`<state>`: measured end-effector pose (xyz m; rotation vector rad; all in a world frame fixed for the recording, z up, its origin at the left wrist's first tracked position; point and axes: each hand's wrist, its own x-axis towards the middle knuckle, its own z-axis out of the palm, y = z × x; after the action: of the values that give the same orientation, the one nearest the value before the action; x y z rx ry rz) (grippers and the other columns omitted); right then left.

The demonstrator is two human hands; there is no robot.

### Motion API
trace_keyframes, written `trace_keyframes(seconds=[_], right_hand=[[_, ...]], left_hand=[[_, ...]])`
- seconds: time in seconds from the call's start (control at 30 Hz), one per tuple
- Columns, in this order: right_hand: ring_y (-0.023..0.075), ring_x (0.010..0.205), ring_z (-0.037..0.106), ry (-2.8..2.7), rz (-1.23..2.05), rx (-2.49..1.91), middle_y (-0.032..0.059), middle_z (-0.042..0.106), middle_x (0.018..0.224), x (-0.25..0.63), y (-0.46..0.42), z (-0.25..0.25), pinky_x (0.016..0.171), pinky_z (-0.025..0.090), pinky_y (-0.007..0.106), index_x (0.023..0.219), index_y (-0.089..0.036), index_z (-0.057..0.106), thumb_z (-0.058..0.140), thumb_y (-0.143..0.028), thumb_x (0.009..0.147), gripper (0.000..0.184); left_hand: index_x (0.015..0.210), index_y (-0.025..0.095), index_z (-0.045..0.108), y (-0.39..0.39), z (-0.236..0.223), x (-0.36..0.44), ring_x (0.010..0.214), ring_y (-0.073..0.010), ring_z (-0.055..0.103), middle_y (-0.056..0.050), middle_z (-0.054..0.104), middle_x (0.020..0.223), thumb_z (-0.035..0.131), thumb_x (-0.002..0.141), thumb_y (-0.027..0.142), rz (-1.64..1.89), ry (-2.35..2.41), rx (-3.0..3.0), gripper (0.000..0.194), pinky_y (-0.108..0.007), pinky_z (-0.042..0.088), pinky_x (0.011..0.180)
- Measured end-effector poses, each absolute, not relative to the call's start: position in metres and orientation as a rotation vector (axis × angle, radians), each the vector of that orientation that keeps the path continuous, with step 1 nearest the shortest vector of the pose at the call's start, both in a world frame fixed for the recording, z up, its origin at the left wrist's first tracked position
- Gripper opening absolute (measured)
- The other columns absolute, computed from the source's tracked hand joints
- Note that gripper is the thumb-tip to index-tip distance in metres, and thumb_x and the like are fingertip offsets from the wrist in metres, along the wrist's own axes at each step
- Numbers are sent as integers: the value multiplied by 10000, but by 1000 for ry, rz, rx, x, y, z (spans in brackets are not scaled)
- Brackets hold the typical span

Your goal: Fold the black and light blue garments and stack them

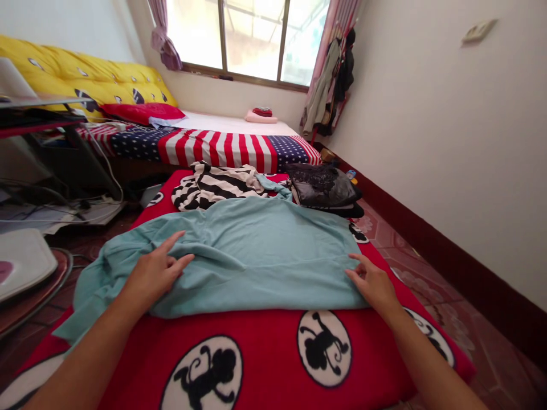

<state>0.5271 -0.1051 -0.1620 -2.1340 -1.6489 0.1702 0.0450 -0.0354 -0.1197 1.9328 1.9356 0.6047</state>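
A light teal cloth garment (252, 256) lies spread out on a red blanket with black-and-white monkey circles (269, 341). My left hand (156, 274) rests on the garment's left part, fingers apart, pressing on the fabric. My right hand (371, 285) touches the garment's right edge with its fingers slightly curled. Neither hand visibly grips anything. Beyond the teal cloth lie a black-and-white striped garment (213, 188) and a shiny black folded garment (322, 185).
A bed with a stars-and-stripes cover (213, 149) stands ahead, below a window (252, 40). A yellow mattress (85, 74) and red pillow (141, 113) lie at left. Clothes hang at the right curtain (327, 85). A white wall (427, 142) and tiled floor (427, 285) bound the right.
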Motion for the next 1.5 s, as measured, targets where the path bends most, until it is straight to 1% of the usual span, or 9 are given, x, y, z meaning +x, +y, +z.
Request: trace_keyframes(seconds=[0.1,0.3,0.43,0.57,0.67,0.93,1.13,1.37,1.5], right_hand=[[218,679,613,-1739,262,-2286,-17,630,654,516,-86,-162,554,350,280,1337,-248,499,595,-423,784,588],[223,728,629,-1782,292,-2344,-7,656,691,519,-79,-163,525,310,269,1012,-238,628,610,-475,766,342],[248,748,651,-1619,206,-2358,-3,659,664,524,-87,-172,554,352,285,998,-239,620,569,-535,778,372],[283,733,666,-1549,70,-2460,19,690,720,515,-93,-174,552,394,320,1160,-228,586,540,-520,809,460],[280,712,663,-1634,-172,-2394,50,703,806,495,-97,-169,589,450,358,1304,-193,505,484,-411,868,487],[283,1369,368,-2292,-354,-1784,59,407,1494,486,-98,-205,1072,324,541,1415,-284,426,354,-474,951,507],[313,1393,329,-2239,-194,-1756,72,365,1515,500,-104,-215,1092,270,614,1412,-269,447,370,-508,928,546],[306,1374,362,-2457,181,-1463,58,422,1476,483,-125,-199,1115,285,583,1372,-325,501,565,-419,867,518],[310,1353,392,-2421,236,-1487,44,459,1449,481,-122,-196,1089,308,618,1326,-347,547,549,-410,879,451]], left_hand=[[1406,212,417,-8,-128,58,661,-225,658,53,629,531,548,792,472,374,1873,2068,680,-278,440,643],[983,231,666,10,-126,81,803,-244,670,-32,695,724,528,793,305,265,1992,2129,246,-279,445,675],[1179,214,597,5,-124,104,856,-272,666,-91,699,884,436,865,259,510,2191,2201,356,-324,463,726],[1479,190,290,-1,-155,130,1004,-302,621,-159,650,1081,511,881,316,439,2086,2391,650,-404,445,892],[1478,233,317,-8,-182,140,1212,-355,492,-199,553,1269,494,906,316,444,2057,2542,605,-517,327,1036],[1448,300,373,-33,-189,115,1402,-332,294,-121,344,1523,481,879,570,423,1637,2662,639,-541,208,1134],[1457,258,359,-59,-180,80,1423,-314,263,-126,277,1556,570,795,626,337,1419,2662,787,-523,213,1153],[1334,238,525,-82,-180,63,1367,-228,387,-76,454,1464,464,735,15,475,1385,2616,642,-453,326,1128],[1211,272,625,-80,-161,59,1241,-227,530,-44,593,1328,556,791,151,495,1340,2516,443,-391,418,1063]])
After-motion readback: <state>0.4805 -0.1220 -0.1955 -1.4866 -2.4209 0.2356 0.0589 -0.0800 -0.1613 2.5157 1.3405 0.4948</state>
